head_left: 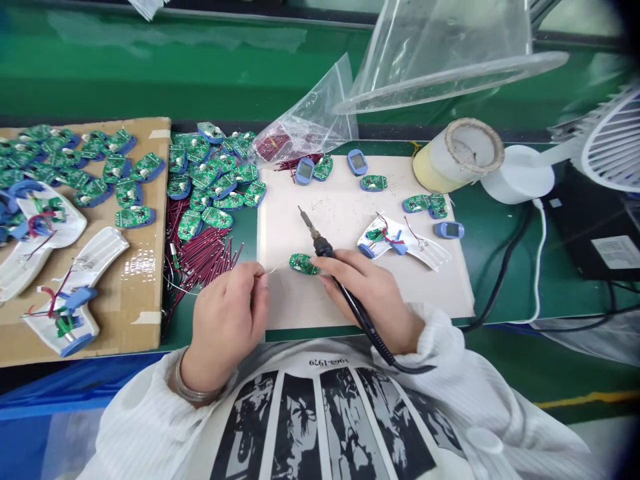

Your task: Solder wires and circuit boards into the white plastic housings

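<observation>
Wire [273, 270] in L hand [225, 327] barely visible; R hand [370, 293] half-hides PCB [300, 263].

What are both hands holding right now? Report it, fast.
Left hand: closed, pinching a thin wire.
Right hand: closed, holding a soldering iron.

This is an electronics assembly workshop: a green-topped bench [493, 267] carries heaps of circuit boards [219, 187], cut red wires [200, 257] and a soldering iron [311, 227].

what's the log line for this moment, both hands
left hand: pinches thin wire | right hand: holds soldering iron | beside right fingers: green circuit board
</observation>
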Demonstrator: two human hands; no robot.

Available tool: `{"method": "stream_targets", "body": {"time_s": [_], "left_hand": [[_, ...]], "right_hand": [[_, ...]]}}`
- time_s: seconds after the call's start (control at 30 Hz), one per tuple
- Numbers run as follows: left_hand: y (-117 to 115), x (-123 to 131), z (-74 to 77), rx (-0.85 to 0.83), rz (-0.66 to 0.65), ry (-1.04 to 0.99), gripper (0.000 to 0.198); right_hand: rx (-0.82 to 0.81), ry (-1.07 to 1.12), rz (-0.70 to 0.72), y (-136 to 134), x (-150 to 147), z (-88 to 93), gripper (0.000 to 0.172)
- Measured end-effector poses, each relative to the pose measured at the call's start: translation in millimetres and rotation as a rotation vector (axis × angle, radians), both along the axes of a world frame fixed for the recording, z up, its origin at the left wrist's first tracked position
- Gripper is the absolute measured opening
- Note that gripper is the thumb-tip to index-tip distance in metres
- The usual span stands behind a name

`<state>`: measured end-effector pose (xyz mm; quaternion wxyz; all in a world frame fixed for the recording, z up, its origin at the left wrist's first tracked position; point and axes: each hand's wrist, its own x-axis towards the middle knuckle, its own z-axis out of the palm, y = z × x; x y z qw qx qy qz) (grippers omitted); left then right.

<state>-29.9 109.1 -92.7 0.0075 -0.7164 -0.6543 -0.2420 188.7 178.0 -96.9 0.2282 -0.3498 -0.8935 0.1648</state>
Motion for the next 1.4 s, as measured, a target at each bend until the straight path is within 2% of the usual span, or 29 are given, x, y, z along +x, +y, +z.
{"method": "stream_targets", "body": {"time_s": [0.17,0.3,0.43,0.57,0.63,0.73,0.83,1.07,1.17,1.4], "left_hand": [[-6.1,-6.0,0.6,-0.041,-0.1,-0.107,0.007],[-11.0,-10.0,-0.6,-0.053,-0.163,-0.147,0.009],[-13.9,-7.7,-0.8,-0.024,-0.175,-0.142,0.005],[-16.2,-3.6,-1.2,-0.009,-0.143,-0.135,0.006],[-17.2,-2.2,-2.2,0.011,-0.142,-0.123,0.006],[-17.9,-0.4,-4.3,0.038,-0.157,-0.112,0.006],[-18.0,1.7,-5.8,0.037,-0.194,-0.15,0.008],[-17.9,4.1,-5.2,0.065,-0.172,-0.167,0.006],[-17.8,4.3,-4.5,0.061,-0.181,-0.162,0.007],[-16.8,5.8,-5.4,0.059,-0.177,-0.145,0.006]], "right_hand": [[-0.02,0.06,0.026,-5.7,3.0,-7.4,0.033],[-0.056,0.05,0.091,-0.5,-2.9,-9.7,0.037],[0.04,-0.027,0.119,8.2,-14.2,-13.3,0.036],[0.126,0.075,0.054,6.4,-13.9,-7.4,0.026],[0.092,0.184,0.008,-1.4,-7.5,-0.3,0.021],[-0.013,0.269,-0.115,-18.5,4.8,10.1,0.023],[-0.012,0.307,-0.245,-33.3,14.5,17.6,0.024],[0.075,0.267,-0.057,-36.6,19.8,28.0,0.024],[0.125,0.272,-0.061,-36.2,18.0,27.1,0.024],[0.096,0.299,-0.1,-41.8,17.1,21.3,0.022]]}}
